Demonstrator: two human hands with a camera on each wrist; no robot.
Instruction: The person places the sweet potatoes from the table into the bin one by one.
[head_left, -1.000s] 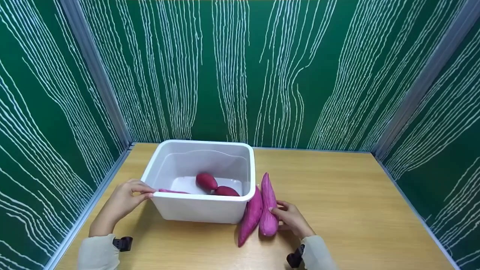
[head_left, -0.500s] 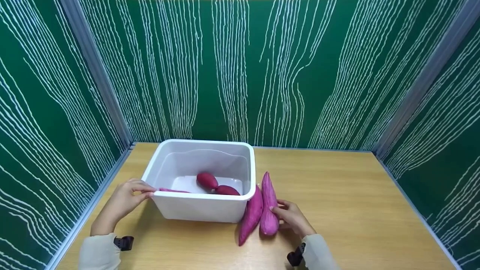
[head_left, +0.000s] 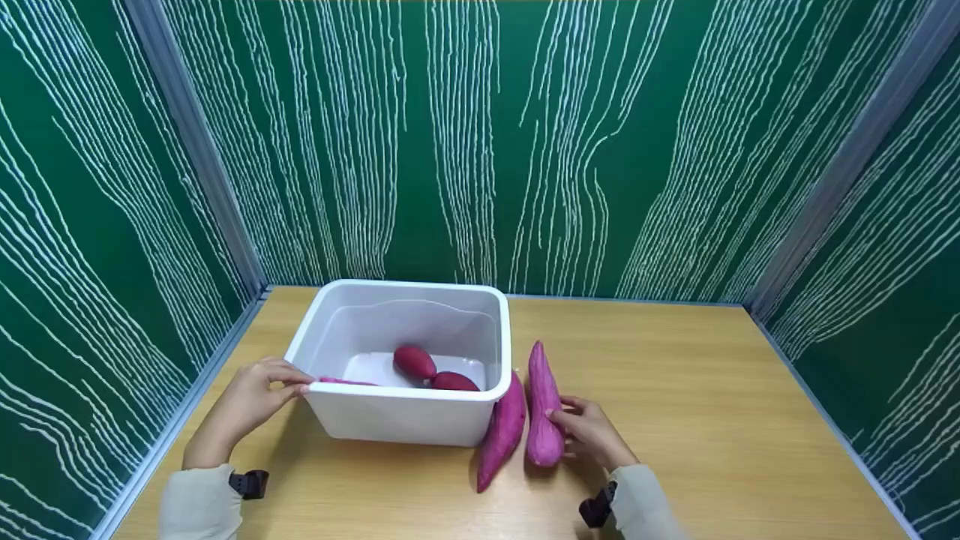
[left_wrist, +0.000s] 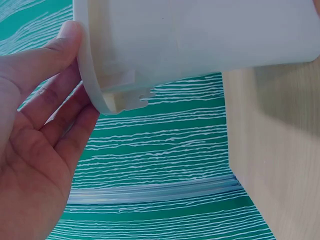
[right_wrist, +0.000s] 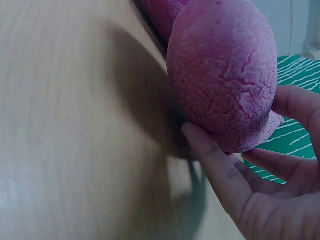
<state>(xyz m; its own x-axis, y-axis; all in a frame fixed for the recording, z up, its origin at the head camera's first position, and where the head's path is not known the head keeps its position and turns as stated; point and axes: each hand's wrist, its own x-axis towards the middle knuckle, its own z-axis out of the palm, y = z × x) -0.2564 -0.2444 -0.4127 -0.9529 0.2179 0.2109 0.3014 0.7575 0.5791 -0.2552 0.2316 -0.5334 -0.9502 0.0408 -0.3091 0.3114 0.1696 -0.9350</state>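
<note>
My left hand (head_left: 251,401) pinches the near left corner of a white plastic bin (head_left: 397,418); in the left wrist view, thumb and fingers are on the bin's rim (left_wrist: 86,60). To the right of the bin, my right hand (head_left: 594,433) holds a long pink sweet potato (head_left: 544,405), thumb on top and fingers along its right side and underneath. In the right wrist view the thick, wrinkled end of this sweet potato (right_wrist: 222,75) is close up, fingertips under it. A second sweet potato (head_left: 504,431) lies on the table against the bin's right side.
Inside the bin are two dark red tubers (head_left: 414,362), and a pink one (head_left: 345,382) mostly hidden behind the near wall. The wooden table (head_left: 690,412) is enclosed by green panels (head_left: 525,150) with white wavy lines and grey metal posts (head_left: 832,157).
My right hand has shifted the sweet potato slightly right and away from me, widening the gap to the other one. My left hand stays at the bin's corner.
</note>
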